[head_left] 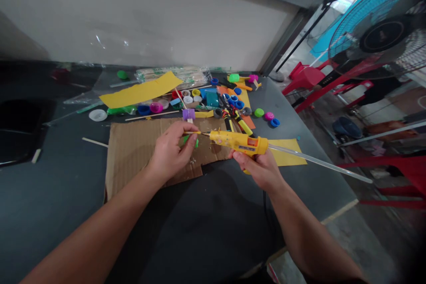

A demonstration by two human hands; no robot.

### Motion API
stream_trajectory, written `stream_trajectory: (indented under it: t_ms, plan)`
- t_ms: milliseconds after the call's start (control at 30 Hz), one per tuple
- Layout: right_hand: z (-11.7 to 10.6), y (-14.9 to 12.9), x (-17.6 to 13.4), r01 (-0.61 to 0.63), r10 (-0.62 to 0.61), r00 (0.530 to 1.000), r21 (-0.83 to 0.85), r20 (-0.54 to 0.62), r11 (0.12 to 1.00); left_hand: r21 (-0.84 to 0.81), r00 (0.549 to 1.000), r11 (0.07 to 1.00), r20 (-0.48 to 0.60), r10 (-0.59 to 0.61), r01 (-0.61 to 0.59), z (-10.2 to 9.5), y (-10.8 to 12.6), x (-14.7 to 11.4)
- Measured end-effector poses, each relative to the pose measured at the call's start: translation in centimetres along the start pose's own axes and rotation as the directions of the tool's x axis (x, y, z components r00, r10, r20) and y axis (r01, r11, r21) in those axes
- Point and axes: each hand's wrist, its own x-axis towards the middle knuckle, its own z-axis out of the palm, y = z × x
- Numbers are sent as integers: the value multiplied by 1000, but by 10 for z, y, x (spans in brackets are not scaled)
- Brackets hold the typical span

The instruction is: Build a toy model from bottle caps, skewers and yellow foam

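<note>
My right hand (258, 166) is wrapped round the handle of a yellow glue gun (229, 140). A long clear glue stick (319, 161) sticks out of its back end. The gun points left, and its nozzle is at the tip of a thin yellowish stick (191, 132). My left hand (175, 148) pinches that stick between thumb and fingertips; whether the nozzle touches it I cannot tell. Below both hands lies a piece of brown cardboard (129, 151). A green plastic piece (195, 143) shows partly behind my left fingers. Just beyond stands a purple cap (188, 114) with a pale stick piece by it.
Pliers with yellow-black handles (242, 123), coloured bottle caps (188, 99), a yellow paper strip (143, 90) and bagged wooden sticks (186, 75) crowd the table's back. Yellow paper (289, 153) lies right of the gun. A fan (382, 33) and red chairs (306, 77) stand at right.
</note>
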Motion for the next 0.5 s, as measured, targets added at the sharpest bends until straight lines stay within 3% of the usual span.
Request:
stream_trajectory:
  t_ms: [500]
  plan:
    - [-2,3,0,12,-11,1000,-23,14,1000,-3,1000,1000,1,-16,16,0,0,0]
